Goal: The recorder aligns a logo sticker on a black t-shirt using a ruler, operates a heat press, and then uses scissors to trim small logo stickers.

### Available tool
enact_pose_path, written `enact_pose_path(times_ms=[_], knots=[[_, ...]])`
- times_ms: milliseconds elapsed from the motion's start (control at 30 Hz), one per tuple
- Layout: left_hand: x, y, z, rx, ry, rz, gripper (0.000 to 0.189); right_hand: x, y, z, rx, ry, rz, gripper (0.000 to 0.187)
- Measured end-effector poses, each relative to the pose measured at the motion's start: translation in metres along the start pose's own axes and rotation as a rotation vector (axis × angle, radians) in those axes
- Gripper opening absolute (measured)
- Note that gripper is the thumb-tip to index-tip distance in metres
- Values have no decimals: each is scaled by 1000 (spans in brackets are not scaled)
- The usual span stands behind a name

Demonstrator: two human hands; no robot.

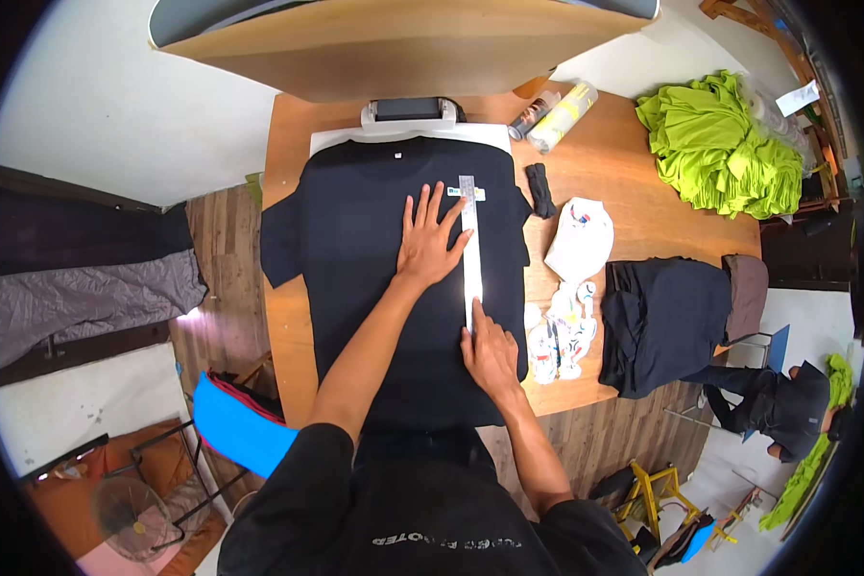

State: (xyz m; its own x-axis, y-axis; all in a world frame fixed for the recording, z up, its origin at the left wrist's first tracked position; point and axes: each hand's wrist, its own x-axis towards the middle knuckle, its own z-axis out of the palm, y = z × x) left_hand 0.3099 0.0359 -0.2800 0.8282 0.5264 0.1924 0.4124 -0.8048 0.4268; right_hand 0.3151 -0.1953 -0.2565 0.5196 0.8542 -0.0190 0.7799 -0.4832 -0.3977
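Note:
A black T-shirt (403, 338) lies spread face up over a white board (324, 144), its collar pointing away from me. On the shirt's upper right chest sits a small printed transfer (479, 194) with coloured marks. A metal ruler (473, 259) runs lengthwise down the shirt, its far end crossing the transfer. My left hand (425, 248) rests flat on the chest with spread fingers, index finger and thumb touching the ruler. Around the ruler's near end, my right hand (493, 349) has its index finger on top and its thumb at the left edge.
Beyond the shirt rises a brown-covered plate (403, 57), seemingly a heat press. Rolls (565, 115), a black bundle (540, 191), cut white transfers (565, 331) and folded dark garments (662, 324) lie rightward on the wooden table (619, 165). Lime-green garments (720, 151) are heaped far right. A person (792, 410) sits beyond.

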Motion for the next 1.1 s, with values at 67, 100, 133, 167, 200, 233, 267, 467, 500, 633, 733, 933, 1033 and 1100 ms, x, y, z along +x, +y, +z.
enact_pose_path(times_ms=[67,100,133,167,200,233,267,467,500,633,733,933,1033,1100], knots=[[-4,2,2,2,-7,-2,58,-5,1,-2,70,8,17,52],[-7,5,1,-2,-9,-4,58,-10,4,0,67,4,18,52],[-9,9,0,-12,6,4,58,-15,8,3,132,53,27,52],[-9,11,-1,-22,22,12,58,-18,12,5,196,102,36,52],[-7,13,-4,-68,23,-8,58,-19,13,3,193,100,37,52],[-6,13,-7,-113,25,-28,58,-18,13,1,206,144,31,52],[-8,11,-7,-136,75,-31,57,-19,14,-1,220,188,25,52],[-11,-14,-5,-408,279,-85,48,-13,33,-4,227,207,-89,55],[-13,-14,-5,-406,284,-90,48,-15,39,-8,199,173,-126,55],[-24,-15,-4,-280,214,-5,43,-12,65,-31,58,30,-266,55],[-21,-13,-8,-159,115,33,40,1,104,-36,38,19,-258,53],[-11,-23,-11,-61,66,-11,44,77,158,-65,-118,48,-183,39],[-6,-21,-9,-43,58,1,47,111,183,-73,-250,97,-141,39],[-6,-21,-8,-27,47,9,48,127,195,-77,-300,104,-139,41]])
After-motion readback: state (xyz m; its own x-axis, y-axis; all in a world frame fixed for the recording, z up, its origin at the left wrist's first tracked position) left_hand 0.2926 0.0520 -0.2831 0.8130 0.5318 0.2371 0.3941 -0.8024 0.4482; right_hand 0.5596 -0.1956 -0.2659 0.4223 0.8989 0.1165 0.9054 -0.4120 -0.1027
